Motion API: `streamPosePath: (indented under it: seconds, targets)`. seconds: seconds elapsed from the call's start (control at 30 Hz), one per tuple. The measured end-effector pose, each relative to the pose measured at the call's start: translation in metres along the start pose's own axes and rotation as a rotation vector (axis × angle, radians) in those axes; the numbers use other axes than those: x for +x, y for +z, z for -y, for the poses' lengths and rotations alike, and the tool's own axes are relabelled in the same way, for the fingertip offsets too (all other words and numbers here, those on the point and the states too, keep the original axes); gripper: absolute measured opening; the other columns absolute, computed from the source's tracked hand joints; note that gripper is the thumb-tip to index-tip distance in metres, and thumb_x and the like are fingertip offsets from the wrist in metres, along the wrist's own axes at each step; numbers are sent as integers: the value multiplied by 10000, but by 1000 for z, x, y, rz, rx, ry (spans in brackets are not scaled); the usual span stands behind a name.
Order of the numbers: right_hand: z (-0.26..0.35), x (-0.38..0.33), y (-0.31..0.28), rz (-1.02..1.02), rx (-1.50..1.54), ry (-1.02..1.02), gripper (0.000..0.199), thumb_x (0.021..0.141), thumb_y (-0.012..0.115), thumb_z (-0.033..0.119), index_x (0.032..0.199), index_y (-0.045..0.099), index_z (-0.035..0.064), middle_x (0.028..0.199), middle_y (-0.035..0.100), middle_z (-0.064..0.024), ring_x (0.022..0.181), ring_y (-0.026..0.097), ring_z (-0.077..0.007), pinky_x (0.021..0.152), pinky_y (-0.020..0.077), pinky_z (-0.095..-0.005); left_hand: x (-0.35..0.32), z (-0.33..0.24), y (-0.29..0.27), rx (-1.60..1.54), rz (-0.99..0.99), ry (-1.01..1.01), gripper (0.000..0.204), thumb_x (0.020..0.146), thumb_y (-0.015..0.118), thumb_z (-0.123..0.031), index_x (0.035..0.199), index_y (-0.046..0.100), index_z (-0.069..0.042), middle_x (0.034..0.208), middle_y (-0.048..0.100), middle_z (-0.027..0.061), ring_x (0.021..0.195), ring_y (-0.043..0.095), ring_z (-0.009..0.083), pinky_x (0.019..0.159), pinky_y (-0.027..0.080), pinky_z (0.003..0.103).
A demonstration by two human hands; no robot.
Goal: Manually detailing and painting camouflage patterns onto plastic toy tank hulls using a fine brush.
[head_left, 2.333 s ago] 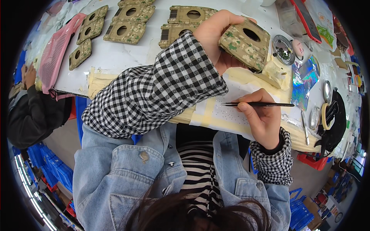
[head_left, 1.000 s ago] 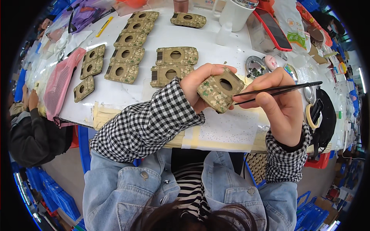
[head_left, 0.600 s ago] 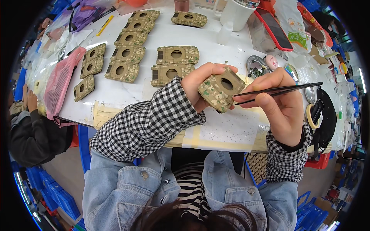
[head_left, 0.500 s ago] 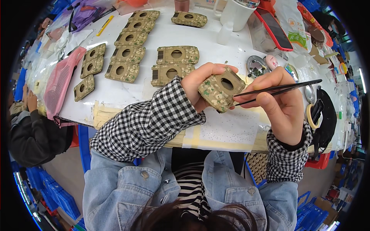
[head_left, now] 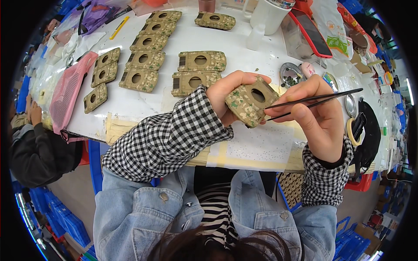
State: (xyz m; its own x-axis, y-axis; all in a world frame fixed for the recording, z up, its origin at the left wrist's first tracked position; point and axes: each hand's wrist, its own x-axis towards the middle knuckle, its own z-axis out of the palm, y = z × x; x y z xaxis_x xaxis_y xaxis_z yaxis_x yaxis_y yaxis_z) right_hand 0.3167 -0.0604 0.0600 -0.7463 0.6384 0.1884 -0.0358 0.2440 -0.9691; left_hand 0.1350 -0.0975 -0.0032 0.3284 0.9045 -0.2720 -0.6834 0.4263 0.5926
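My left hand (head_left: 222,96) grips a camouflage-painted toy tank hull (head_left: 247,102) with a round hole in its top, tilted above the table's front edge. Black tweezers (head_left: 320,99) are pinched in my right hand (head_left: 323,119), their tips at the right side of the hull. Whether the tips hold a small part is too fine to make out. Behind my left hand lie two matching hulls (head_left: 209,60) side by side. Beneath the held hull, a white sheet (head_left: 257,150) dotted with tiny specks is taped to the table.
More camouflage hulls stand in a column (head_left: 149,41) and a small group (head_left: 104,77) at left, beside a pink mesh pouch (head_left: 72,93). A round tin (head_left: 291,75), a red-edged phone (head_left: 314,39) and a white mug (head_left: 271,16) sit at back right. Another person's sleeve (head_left: 43,152) is at far left.
Almost nothing differs. The view has shifted very slightly, and the held hull and tweezers keep nearly the same position against each other.
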Motion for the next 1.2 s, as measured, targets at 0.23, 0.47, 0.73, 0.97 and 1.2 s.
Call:
streamPosePath:
  seconds: [0.23, 0.47, 0.73, 0.97, 1.2]
  targets:
    - [0, 0, -2, 16, 99, 9, 143, 899, 533, 59, 969, 470, -48, 908, 579, -113, 884, 643, -192, 734, 541, -247, 1, 1, -2, -15, 7, -1, 447, 877, 397, -303, 1223, 463, -27, 975, 615, 146, 723, 621, 242, 610, 540, 354]
    - [6, -1, -8, -233, -35, -34, 232, 948, 449, 194, 960, 445, -38, 883, 587, -153, 795, 662, -252, 671, 569, -304, 2, 6, -2, 120, 128, 125, 280, 944, 361, -172, 1195, 392, -52, 1139, 539, 169, 966, 610, 280, 832, 517, 453]
    - [-6, -3, -22, -319, 18, -19, 181, 921, 523, 146, 932, 488, -31, 829, 593, -108, 767, 662, -201, 669, 551, -270, -2, 2, -1, 396, 235, 108, 224, 960, 401, -206, 1052, 472, -14, 1041, 574, 147, 924, 627, 257, 825, 517, 372]
    - [-20, -4, -18, -271, 129, 53, 147, 940, 482, 122, 944, 461, -24, 841, 592, -112, 774, 665, -206, 680, 564, -281, -2, 7, 0, 440, 270, 180, 157, 949, 451, -134, 1032, 472, -2, 1004, 584, 112, 921, 625, 220, 814, 508, 329]
    - [-25, -4, -19, -236, 121, 62, 140, 942, 469, 112, 958, 451, -27, 869, 584, -114, 807, 661, -211, 697, 569, -285, 0, 11, -3, 508, 245, 225, 153, 949, 453, -125, 1027, 470, 5, 991, 581, 95, 919, 620, 215, 825, 501, 316]
